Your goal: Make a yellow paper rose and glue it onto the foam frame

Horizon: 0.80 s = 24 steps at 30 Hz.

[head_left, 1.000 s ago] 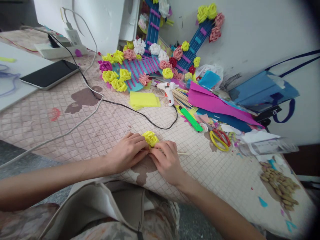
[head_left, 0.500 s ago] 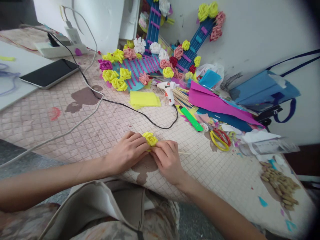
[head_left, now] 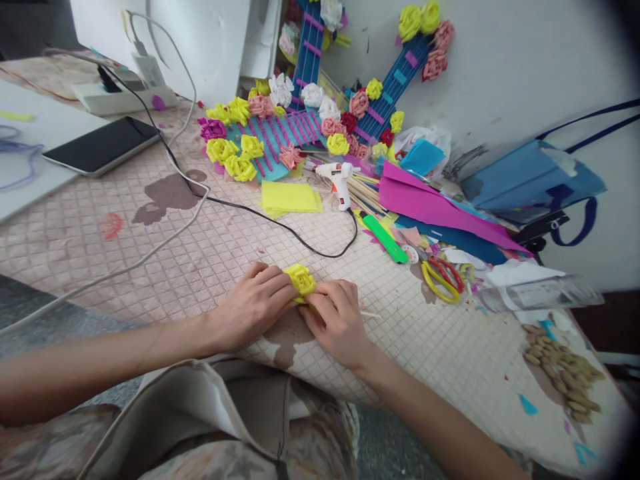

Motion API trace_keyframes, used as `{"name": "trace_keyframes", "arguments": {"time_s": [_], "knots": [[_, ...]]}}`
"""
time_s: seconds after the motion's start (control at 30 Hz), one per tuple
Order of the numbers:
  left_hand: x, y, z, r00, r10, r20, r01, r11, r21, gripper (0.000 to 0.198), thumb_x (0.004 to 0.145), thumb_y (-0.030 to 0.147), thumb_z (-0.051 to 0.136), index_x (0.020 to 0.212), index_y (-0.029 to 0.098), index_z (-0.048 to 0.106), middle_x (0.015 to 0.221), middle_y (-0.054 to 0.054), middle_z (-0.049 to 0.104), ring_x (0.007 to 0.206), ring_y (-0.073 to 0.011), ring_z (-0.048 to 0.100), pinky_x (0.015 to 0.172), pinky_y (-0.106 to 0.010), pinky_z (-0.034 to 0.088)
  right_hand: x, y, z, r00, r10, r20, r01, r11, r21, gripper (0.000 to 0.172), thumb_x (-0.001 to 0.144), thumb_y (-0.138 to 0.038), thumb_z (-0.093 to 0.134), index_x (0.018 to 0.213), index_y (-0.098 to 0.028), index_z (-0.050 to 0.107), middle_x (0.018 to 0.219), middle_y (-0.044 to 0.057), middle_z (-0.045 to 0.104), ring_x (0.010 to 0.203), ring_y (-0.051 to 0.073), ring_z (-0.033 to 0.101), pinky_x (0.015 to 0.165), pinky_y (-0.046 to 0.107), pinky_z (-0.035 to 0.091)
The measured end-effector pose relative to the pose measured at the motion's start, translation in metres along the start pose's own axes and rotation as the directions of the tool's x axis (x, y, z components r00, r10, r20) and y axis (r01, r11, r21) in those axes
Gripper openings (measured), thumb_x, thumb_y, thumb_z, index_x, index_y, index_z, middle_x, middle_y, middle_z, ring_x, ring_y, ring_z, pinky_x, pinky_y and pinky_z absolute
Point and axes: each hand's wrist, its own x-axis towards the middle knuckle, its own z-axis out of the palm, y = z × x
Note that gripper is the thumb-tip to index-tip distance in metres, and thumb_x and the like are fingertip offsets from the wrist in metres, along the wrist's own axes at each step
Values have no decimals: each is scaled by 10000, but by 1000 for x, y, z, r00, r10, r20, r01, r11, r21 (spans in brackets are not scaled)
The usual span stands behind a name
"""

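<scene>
A yellow paper flower [head_left: 301,281] is held between both hands, low over the table's near edge. My left hand [head_left: 263,300] is closed on its left side, with the fingertips partly hidden behind the petals. From the right, my right hand [head_left: 340,320] pinches the flower's base. A thin wooden stick [head_left: 371,315] pokes out to the right of that hand; its other end is hidden by the fingers. Beyond the hands lie a stack of yellow paper [head_left: 291,197] and a white glue gun [head_left: 339,181] with a black cord.
Behind stand blue paper-flower decorations [head_left: 280,137] against the wall. To the right are a green cutter [head_left: 384,238], scissors [head_left: 443,279], magenta paper [head_left: 440,205], a clear bottle [head_left: 543,293] and a peanut pile [head_left: 563,373]. Leftward lie a tablet [head_left: 103,147] and a power strip [head_left: 123,99] with cables.
The flower has turned slightly in the fingers and shows more of its front. The stick's visible end has tipped a little lower. Both hands stay in nearly the same place.
</scene>
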Motion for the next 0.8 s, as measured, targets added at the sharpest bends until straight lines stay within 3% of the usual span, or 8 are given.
{"name": "trace_keyframes", "arguments": {"time_s": [0.53, 0.8], "knots": [[-4, 1, -1, 998, 31, -63, -28, 998, 58, 154, 937, 205, 436, 931, 167, 584, 908, -53, 601, 859, -211, 496, 799, -377, 358, 3, -2, 1, 998, -26, 54, 29, 998, -60, 135, 909, -173, 498, 859, -158, 622, 916, 71, 630, 870, 193, 506, 789, 374, 379], [-6, 0, -1, 997, 30, -71, -23, 996, 88, 170, 942, 206, 424, 915, 155, 584, 887, -61, 610, 852, -218, 505, 808, -388, 346, -3, 2, -7, 996, 90, -26, -86, 988, 128, 142, 873, -211, 552, 1005, -177, 592, 977, 84, 576, 916, 202, 522, 788, 367, 446]]}}
